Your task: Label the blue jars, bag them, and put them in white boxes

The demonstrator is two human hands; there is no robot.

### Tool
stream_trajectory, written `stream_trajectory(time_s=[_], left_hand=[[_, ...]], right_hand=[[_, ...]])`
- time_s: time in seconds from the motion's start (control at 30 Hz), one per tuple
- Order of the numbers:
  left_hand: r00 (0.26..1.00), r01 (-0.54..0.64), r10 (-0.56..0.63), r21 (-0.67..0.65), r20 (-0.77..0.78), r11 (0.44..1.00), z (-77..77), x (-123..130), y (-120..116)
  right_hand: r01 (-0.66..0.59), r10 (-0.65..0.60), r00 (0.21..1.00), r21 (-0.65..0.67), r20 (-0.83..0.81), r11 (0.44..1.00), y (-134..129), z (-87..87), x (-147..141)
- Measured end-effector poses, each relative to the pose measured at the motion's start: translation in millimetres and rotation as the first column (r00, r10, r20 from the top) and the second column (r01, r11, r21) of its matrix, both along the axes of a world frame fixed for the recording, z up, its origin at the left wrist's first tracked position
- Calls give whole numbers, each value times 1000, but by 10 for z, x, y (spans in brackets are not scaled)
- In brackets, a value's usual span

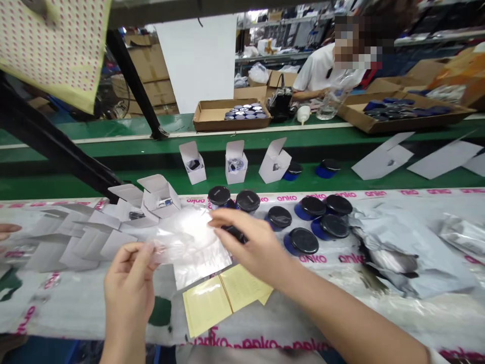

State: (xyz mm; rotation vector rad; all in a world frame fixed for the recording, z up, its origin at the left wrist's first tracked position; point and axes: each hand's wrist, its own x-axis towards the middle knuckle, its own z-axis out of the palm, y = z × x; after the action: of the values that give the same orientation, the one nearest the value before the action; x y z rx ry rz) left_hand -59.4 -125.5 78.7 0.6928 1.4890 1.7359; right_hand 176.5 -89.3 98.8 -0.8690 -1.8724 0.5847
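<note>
My left hand (131, 273) pinches the near-left corner of a clear plastic bag (170, 245), left of the middle of the table. My right hand (246, 237) is at the bag's right side, thumb and fingers curled round a small black object (235, 233) that is mostly hidden under them. Beneath the bag lies a stack of shiny clear bags (202, 265). Yellow printed sheets (206, 306) with a band across them lie nearer to me. Black-lidded blue jars (301, 241) stand beyond and right of my right hand. Open white boxes (161, 197) stand beyond my left hand.
Three open white boxes (235, 164) with contents stand on the green conveyor (159, 164). Torn grey plastic packaging (428, 253) lies at the right. Behind are cardboard trays (212, 116) and a seated person in white (316, 71). Another person's fingers (8, 228) show at the left edge.
</note>
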Motion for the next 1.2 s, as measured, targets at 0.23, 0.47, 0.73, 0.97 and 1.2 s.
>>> stream_trajectory(time_s=[0.23,0.47,0.73,0.97,1.2], left_hand=[[989,104,-93,94,-115,990,28,65,197],[903,87,-21,135,-430,987,171,221,163],[683,214,16,222,-730,951,238,366,0],[738,335,-145,171,-659,926,218,266,-187],[726,222,48,299,-686,928,-21,331,-442]], right_hand=[[359,-254,903,-282,347,890,421,-233,600],[62,-154,980,-531,-130,845,2,148,505],[-223,154,975,-695,-161,683,-278,473,-63],[-264,167,965,-769,-204,582,-138,295,-223],[-167,36,977,-649,-210,742,-215,56,-433]])
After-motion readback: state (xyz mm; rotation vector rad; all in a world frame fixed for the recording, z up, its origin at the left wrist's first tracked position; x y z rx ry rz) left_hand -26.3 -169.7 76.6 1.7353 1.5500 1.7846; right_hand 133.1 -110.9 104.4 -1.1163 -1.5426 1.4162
